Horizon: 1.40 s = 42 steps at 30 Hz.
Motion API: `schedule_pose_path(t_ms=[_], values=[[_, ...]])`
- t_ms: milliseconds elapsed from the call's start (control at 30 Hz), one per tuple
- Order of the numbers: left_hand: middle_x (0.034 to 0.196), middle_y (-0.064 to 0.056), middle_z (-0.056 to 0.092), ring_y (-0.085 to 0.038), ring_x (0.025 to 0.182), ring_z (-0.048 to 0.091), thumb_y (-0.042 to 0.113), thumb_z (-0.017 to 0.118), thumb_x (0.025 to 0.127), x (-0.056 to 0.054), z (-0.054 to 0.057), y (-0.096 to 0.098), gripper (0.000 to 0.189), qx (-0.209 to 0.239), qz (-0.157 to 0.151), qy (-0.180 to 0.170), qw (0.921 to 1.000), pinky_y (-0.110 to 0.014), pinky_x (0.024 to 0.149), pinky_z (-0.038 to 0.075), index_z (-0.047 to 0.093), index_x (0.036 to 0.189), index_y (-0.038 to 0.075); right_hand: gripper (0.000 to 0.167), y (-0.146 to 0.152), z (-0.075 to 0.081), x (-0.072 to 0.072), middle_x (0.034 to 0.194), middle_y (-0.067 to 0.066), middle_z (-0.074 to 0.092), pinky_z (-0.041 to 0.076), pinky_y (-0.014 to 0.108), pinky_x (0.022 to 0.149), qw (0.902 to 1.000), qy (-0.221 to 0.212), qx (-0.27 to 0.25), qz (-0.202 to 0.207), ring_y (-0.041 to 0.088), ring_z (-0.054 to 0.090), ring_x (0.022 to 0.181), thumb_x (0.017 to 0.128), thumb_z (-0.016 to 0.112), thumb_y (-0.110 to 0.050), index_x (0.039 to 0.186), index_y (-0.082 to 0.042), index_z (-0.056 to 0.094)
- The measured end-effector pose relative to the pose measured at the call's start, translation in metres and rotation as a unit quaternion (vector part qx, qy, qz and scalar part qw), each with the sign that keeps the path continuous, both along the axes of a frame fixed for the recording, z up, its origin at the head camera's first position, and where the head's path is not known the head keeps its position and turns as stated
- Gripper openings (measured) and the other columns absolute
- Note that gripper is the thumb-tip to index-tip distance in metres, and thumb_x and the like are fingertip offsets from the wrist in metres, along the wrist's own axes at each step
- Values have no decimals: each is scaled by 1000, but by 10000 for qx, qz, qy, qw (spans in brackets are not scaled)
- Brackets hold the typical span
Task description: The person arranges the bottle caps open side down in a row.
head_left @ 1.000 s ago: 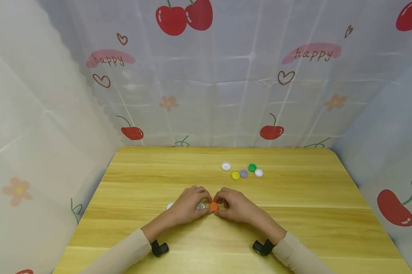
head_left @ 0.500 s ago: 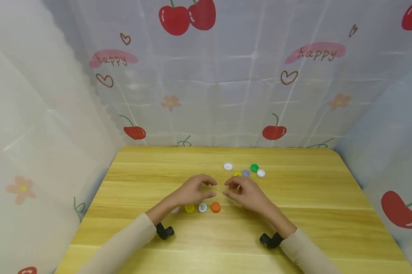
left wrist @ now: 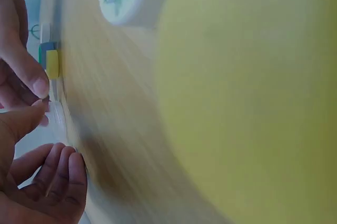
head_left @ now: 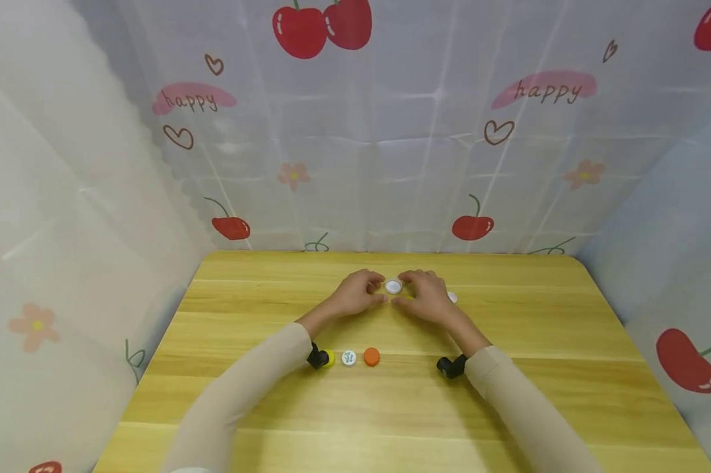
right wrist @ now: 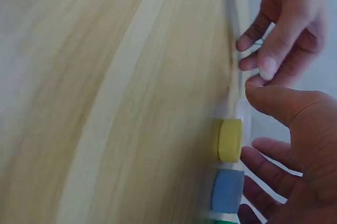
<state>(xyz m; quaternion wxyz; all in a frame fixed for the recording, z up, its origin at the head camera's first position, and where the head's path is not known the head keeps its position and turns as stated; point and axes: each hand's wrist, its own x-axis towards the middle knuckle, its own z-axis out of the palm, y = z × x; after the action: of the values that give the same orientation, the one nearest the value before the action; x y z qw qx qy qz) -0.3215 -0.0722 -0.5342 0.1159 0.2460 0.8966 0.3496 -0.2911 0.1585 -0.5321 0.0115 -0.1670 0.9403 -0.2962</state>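
Observation:
A white cap with a clear rim (head_left: 393, 286) lies on the table near the back, between my two hands. My left hand (head_left: 358, 293) is at its left, thumb and fingers parted and loosely bent. My right hand (head_left: 426, 295) mirrors it at the right, also holding nothing. In the left wrist view the clear cap (left wrist: 58, 120) shows beyond the gap between thumb and fingers. Just by my right fingers stand a yellow cap (right wrist: 230, 140) and a bluish cap (right wrist: 228, 191); in the head view the right hand largely hides them.
Closer to me sit an orange cap (head_left: 371, 357), a white cap with blue-green print (head_left: 348, 357) and a yellow cap (head_left: 330, 357), partly behind the black left wrist camera (head_left: 317, 357). Another white cap (head_left: 453, 297) shows right of my right hand. A printed curtain (head_left: 367, 197) hangs behind the table.
Both hands have left the orange cap in the front row and moved away from me, to either side of the clear-rimmed white cap. The orange cap stays on the table.

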Motion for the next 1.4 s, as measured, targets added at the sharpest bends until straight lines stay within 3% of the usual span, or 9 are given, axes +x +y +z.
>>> schedule_pose_path(t_ms=[233,467,867,1033,1167,1267,1400], values=[[120,-4,75,-17,104,69,31,76,102,-2,1,17,40,-815,41,525,9953,-37,94,60,73,137,12,46,-7,-8,-9,125,16,71,43,55,97,9996,19,245,-149,37,59,114,98,80,-33,135,-6,72],[112,-4,77,-19,102,69,25,77,102,0,5,20,29,-746,175,636,9950,-39,92,59,79,127,12,37,-8,-7,-10,119,16,74,44,53,93,9997,100,169,-123,36,60,108,96,83,-27,127,-7,77],[116,-4,78,-19,103,71,23,78,100,0,9,17,28,-748,284,637,9948,-36,92,60,78,126,11,38,-10,0,-9,118,14,74,45,53,94,9998,119,172,55,34,59,106,96,83,-27,128,-7,77],[119,-3,77,-14,96,71,24,79,99,1,20,11,28,-439,153,656,9968,-30,84,61,78,125,12,37,-5,9,-2,118,12,72,44,54,97,9997,182,-147,112,35,58,110,96,83,-26,127,-8,76],[120,0,76,-10,95,69,28,80,100,7,27,0,30,67,-146,626,9979,-26,82,60,77,127,15,36,-1,18,9,115,7,71,46,49,96,9974,230,-647,202,37,58,112,93,87,-26,125,-12,77],[117,3,74,-9,94,68,31,80,100,18,30,-11,31,559,-366,617,9959,-25,81,60,77,128,18,34,3,24,19,113,3,71,48,51,97,9930,372,-1046,400,37,58,114,91,89,-26,122,-18,77],[113,5,73,-7,92,67,31,81,99,41,32,-20,30,1193,-418,789,9888,-25,80,60,78,127,21,33,6,29,35,114,-4,72,50,57,101,9837,560,-1562,695,29,60,115,89,91,-28,119,-25,77]])
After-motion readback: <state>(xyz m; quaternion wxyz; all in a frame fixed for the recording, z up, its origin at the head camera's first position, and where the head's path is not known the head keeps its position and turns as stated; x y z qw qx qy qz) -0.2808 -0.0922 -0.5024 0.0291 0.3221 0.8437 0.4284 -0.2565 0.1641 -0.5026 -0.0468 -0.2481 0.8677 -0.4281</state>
